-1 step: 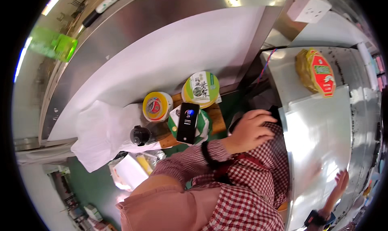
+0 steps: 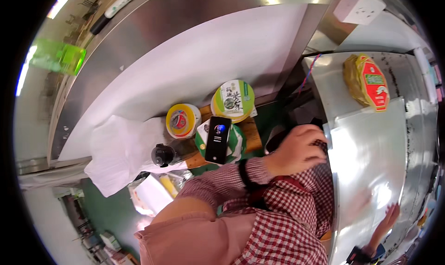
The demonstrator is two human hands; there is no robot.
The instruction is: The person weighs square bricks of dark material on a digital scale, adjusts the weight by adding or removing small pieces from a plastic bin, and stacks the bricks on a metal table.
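My left hand (image 2: 299, 149) is over the red-and-white checked apron (image 2: 273, 232) on my lap, beside the left edge of the steel worktop. Its fingers are loosely bent and somewhat apart, with nothing seen in them. On the shiny sheet (image 2: 366, 158) covering part of the worktop is my right hand (image 2: 385, 223), fingers stretched out and holding nothing. A dark watch (image 2: 360, 255) is on that wrist. Farther back on the worktop, beyond the sheet, lies a round yellowish packet (image 2: 366, 82) with a red label.
A wooden stool (image 2: 252, 137) at left carries a green-and-white tub (image 2: 233, 100), a yellow-lidded tub (image 2: 182, 120) and a black phone (image 2: 217, 140) on a green-and-white package. Near them are a black-capped bottle (image 2: 163, 155) and white cloth (image 2: 113, 153). A socket box (image 2: 359, 6) is at the back.
My left hand has shifted right, closer to the worktop edge. My right hand is slightly nearer to me on the sheet. The whole view has shifted a little.
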